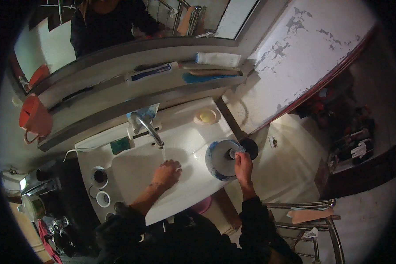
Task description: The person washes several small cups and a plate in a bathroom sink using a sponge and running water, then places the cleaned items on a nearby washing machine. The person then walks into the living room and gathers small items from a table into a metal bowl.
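Note:
My left hand (167,174) is under a thin stream of water from the curved chrome faucet (148,127), over the basin of a white ceramic sink (135,171). Its fingers look bent, and whether it holds anything is unclear. My right hand (243,166) grips the knob of a round pot lid (221,161), which rests on the right side of the sink top. Blue material, perhaps cloth, shows around the lid's rim. Behind it a yellow soap bar (206,115) lies in a pale soap dish (198,119).
A green scouring pad (120,146) lies left of the faucet. White cups (103,199) stand at the sink's left end. The shelf above holds tubes (217,59) and a blue comb or brush (204,78). An orange mug (36,117) is at far left, a metal rack (303,226) at lower right.

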A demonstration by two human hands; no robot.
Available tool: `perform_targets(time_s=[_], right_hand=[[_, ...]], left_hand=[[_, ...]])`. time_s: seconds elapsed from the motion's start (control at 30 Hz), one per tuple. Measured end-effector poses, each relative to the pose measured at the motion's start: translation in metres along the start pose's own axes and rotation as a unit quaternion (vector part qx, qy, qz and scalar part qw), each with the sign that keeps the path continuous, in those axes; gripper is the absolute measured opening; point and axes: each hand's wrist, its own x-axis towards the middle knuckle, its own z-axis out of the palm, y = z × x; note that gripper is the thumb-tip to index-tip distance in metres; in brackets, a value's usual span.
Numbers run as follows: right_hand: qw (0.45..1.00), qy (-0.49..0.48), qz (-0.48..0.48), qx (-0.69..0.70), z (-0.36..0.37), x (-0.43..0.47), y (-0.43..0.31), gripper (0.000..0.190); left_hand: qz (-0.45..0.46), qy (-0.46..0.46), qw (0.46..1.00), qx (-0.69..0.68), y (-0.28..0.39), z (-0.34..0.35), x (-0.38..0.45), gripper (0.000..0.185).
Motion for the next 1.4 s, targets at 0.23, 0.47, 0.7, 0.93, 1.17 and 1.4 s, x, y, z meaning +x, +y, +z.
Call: perform_targets(time_s=[0.23, 0.47, 0.7, 0.93, 1.17, 1.4], right_hand=[[0.927, -0.195, -0.029, 0.32, 0.017, -0.011, -0.105, 0.012], [0.781, -0.229, 0.096, 0.572, 0.165, -0.018, -0.169, 0.037], [0.502, -0.327, 0.484, 0.637, 0.199, -0.019, -0.201, 0.027], [0.758, -0.304, 0.149, 0.557, 0.181, -0.016, -0.183, 0.02], [0.646, -0.285, 0.412, 0.576, 0.202, -0.022, -0.17, 0.027], [0.445, -0.38, 0.35, 0.732, 0.14, -0.015, -0.188, 0.028]], left_hand=[[-0.187, 0.061, 0.788, -0.583, 0.056, 0.026, 0.034, 0.044], [-0.315, 0.227, 0.881, -0.27, -0.013, -0.016, 0.037, 0.038], [-0.218, 0.25, 0.943, 0.016, -0.033, -0.012, 0.012, 0.029], [-0.363, 0.105, 0.841, -0.387, -0.043, 0.007, 0.023, 0.042], [-0.358, 0.247, 0.897, -0.075, -0.008, 0.013, 0.032, 0.031], [-0.317, 0.088, 0.83, -0.451, -0.086, -0.013, 0.036, 0.028]])
